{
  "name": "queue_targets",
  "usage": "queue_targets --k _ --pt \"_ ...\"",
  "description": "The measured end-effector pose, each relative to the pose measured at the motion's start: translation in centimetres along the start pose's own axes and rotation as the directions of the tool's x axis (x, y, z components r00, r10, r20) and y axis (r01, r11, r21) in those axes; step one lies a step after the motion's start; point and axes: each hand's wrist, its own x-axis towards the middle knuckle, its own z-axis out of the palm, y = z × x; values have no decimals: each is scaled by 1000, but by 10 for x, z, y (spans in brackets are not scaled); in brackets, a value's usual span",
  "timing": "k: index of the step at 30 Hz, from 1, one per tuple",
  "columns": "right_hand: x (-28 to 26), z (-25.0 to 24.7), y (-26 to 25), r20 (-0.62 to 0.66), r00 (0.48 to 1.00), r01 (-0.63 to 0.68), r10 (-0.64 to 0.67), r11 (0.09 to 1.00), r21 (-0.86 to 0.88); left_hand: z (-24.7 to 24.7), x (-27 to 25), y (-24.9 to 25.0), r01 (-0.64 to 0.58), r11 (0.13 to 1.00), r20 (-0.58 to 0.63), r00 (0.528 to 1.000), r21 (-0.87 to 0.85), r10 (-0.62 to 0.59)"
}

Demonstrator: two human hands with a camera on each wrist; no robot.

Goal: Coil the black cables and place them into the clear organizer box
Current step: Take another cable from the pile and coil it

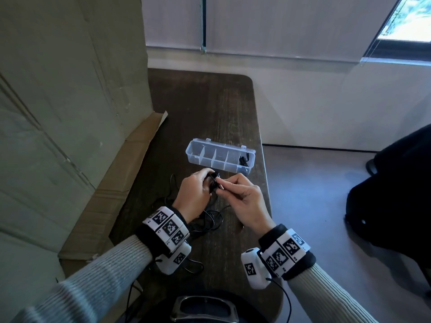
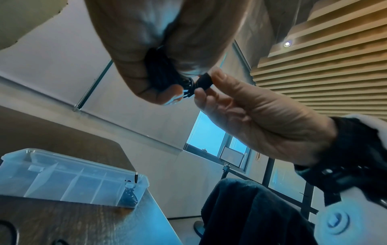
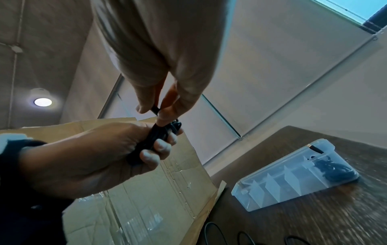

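My left hand [image 1: 206, 180] grips a coiled black cable [image 1: 213, 181] a little above the dark table, near the box. My right hand [image 1: 225, 185] pinches that cable's plug end [image 2: 203, 82] between thumb and forefinger, right beside the coil [image 3: 151, 140]. Just beyond the hands lies the clear organizer box [image 1: 210, 150], open, with several compartments. A coiled black cable [image 1: 244, 161] sits in its rightmost compartment, its plug sticking up over the rim. More loose black cable [image 1: 211, 220] lies tangled on the table under my wrists.
A large cardboard box [image 1: 70, 136] with an open flap stands along the table's left side. The table's right edge [image 1: 264, 159] runs close to the organizer box. A dark garment on a chair [image 1: 396, 194] is off to the right.
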Motion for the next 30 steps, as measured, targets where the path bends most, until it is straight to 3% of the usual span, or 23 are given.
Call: queue_targets --k 5,9,17,22,25,30 --pt "7 2 -4 -13 996 -85 89 983 163 3 -6 -2 -80 996 -3 997 33 80" --pt "12 2 1 -30 989 -137 144 976 167 7 -5 -5 -102 994 13 995 33 102" --pt "16 -2 14 155 980 -148 125 977 153 8 0 -16 -71 997 -54 996 9 71" --pt "22 6 16 77 968 -252 240 917 310 10 1 -20 -110 993 -104 989 -41 106" --pt "26 6 18 84 944 -327 319 871 366 9 0 -23 -100 983 -94 992 -154 86" --pt "30 6 15 134 942 -335 307 866 371 4 0 -22 15 916 15 1000 -402 -10"
